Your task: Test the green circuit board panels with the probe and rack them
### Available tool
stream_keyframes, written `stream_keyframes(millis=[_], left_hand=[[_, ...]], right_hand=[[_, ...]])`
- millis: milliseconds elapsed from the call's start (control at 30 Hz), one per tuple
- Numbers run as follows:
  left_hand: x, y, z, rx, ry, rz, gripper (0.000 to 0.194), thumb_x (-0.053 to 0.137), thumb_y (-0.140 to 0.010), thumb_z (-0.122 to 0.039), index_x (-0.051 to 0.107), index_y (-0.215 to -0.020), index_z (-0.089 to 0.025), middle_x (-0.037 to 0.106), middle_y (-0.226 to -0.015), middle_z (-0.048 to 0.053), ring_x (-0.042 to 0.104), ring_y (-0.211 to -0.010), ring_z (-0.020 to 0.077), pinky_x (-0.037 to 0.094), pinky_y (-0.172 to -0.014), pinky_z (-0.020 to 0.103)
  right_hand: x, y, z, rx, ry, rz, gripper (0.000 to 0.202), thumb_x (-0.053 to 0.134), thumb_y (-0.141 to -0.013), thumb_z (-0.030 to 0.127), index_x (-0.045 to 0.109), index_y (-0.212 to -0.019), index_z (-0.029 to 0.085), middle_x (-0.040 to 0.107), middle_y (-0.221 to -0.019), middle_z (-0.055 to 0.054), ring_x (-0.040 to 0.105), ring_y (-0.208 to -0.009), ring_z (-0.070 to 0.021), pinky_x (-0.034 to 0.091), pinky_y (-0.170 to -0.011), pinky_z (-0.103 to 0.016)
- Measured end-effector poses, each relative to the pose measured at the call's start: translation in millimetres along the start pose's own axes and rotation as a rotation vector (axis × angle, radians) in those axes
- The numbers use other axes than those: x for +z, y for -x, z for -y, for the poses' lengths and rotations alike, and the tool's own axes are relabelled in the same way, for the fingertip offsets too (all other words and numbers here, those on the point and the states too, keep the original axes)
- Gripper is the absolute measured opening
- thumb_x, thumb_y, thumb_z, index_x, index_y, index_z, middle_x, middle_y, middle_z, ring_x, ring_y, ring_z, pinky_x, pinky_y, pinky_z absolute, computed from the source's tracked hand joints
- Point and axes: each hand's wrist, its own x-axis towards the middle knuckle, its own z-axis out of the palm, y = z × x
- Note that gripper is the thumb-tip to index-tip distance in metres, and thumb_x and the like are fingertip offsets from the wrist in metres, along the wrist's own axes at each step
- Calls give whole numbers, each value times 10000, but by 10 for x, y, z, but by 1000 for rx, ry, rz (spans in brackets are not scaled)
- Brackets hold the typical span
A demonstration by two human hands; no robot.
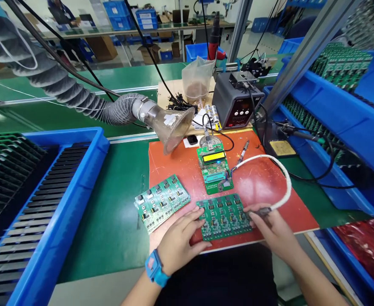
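Note:
A green circuit board (226, 217) with a row of small digit displays lies on the orange mat in front of me. My left hand (183, 236), with a blue watch on its wrist, holds the board's left edge, fingertips on top and thumb along the lower corner. At the right edge, my right hand (269, 225) grips the dark connector (261, 211) of a white-sleeved cable (287, 187). Its tip meets the board there; the contact itself is hidden by my fingers. That cable runs to a programmer board (215, 168) with a lit yellow screen.
Left of my hand lies a stack of similar circuit boards (163, 202). A fume extractor hose (174, 127) hangs over the mat (257, 170). Blue bins (94, 170) flank the bench. Behind stand a soldering station (236, 102), a pen (243, 151) and a sponge (282, 148).

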Motion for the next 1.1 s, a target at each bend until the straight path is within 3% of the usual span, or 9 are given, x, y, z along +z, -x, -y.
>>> stream_keyframes(millis=[833, 1100], left_hand=[[-48, -41, -13, -18, 32, 44, 471, 715, -835, -388, 558, -1227, -180, 573, -1354, 160, 546, -1272, 294, 529, -1017, 460], [-42, -38, -12, -15, 32, 46, 465, 707, -843, -374, 555, -1231, -167, 564, -1364, 165, 534, -1285, 287, 516, -1031, 463]], right_hand=[[40, 60, 310, -31, 12, -74, 318, 609, -908, 511, 555, -994, 209, 677, -1001, -87, 623, -687, -162, 573, -645, -317], [162, 89, 261, 4, 7, -4, 246, 580, -940, 443, 566, -1031, 216, 671, -1038, -80, 619, -720, -163, 555, -681, -312]])
